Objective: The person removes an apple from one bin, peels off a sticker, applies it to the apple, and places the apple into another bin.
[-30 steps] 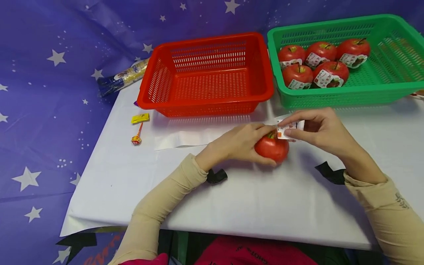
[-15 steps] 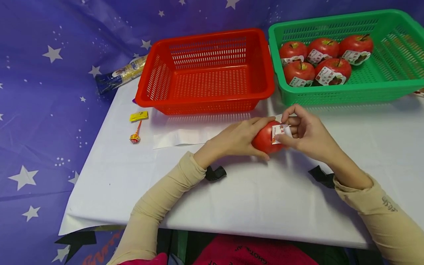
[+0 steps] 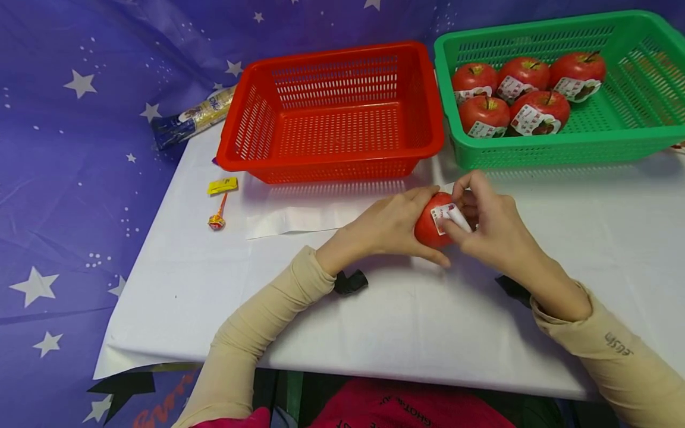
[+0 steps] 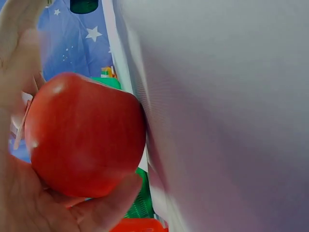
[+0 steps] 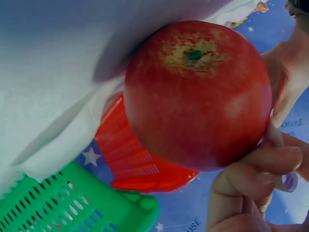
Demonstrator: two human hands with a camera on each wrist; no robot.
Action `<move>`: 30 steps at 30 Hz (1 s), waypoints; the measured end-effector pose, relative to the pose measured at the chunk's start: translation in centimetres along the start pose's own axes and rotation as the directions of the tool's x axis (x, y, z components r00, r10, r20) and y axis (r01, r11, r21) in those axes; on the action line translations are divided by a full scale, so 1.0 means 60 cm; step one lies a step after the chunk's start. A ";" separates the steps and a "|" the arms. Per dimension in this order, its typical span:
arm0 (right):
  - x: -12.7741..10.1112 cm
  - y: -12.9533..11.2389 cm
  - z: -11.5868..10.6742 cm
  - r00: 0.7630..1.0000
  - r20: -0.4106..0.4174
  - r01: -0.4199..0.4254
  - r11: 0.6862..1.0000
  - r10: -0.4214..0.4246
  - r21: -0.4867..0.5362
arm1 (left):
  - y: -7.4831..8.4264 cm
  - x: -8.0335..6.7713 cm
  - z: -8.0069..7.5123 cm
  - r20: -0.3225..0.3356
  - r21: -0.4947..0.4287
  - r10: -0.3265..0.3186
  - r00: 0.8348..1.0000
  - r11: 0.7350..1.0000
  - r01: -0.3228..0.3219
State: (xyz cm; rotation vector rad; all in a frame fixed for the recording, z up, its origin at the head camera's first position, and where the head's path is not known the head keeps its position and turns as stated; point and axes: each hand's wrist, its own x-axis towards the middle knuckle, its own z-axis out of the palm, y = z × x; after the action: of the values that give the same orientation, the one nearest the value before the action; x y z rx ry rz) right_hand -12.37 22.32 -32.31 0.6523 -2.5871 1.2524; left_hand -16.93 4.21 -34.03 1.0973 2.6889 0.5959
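Observation:
A red apple [image 3: 427, 230] is gripped by my left hand [image 3: 386, 224], fingers over its far side and thumb along its near side. A white printed label [image 3: 442, 213] lies partly against the apple's side, its free end curled away from the skin. My right hand [image 3: 495, 229] pinches that label, with the thumb on it and the other fingers behind. In the right wrist view the apple [image 5: 198, 111] shows a pale, rough patch at one end, and a curled bit of the label [image 5: 288, 182] shows by the fingers. The left wrist view shows the apple [image 4: 87, 140] in the palm.
A red basket [image 3: 342, 169] stands at the back, beside a green basket [image 3: 556, 153] with several labelled apples [image 3: 540, 110]. A white paper strip [image 3: 294, 220], a lollipop [image 3: 216, 222], a yellow packet [image 3: 222, 185] and a long blue-and-yellow package [image 3: 195, 119] lie to the left.
My right hand has moved left, bringing the label from beside the apple against its side. The apple has turned in my left hand, so its stem top no longer shows in the head view.

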 end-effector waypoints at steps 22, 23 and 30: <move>0.004 0.015 -0.037 0.972 0.196 -0.113 0.990 0.129 -0.087 | -0.016 0.014 -0.014 0.167 -0.273 0.062 0.984 0.962 -0.014; 0.007 0.022 -0.040 0.964 0.226 -0.136 0.990 0.137 -0.021 | -0.019 0.015 -0.015 0.172 -0.292 0.059 0.983 0.956 -0.006; 0.024 0.074 -0.052 0.875 0.464 -0.360 0.827 0.139 0.431 | -0.036 0.015 -0.016 0.183 -0.401 0.082 0.980 0.916 -0.001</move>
State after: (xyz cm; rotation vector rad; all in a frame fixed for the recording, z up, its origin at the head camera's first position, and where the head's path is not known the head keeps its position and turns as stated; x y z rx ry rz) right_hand -15.77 26.76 -32.97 0.7402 -2.7456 2.1452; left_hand -19.21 3.15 -34.07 1.0368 2.2442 0.9396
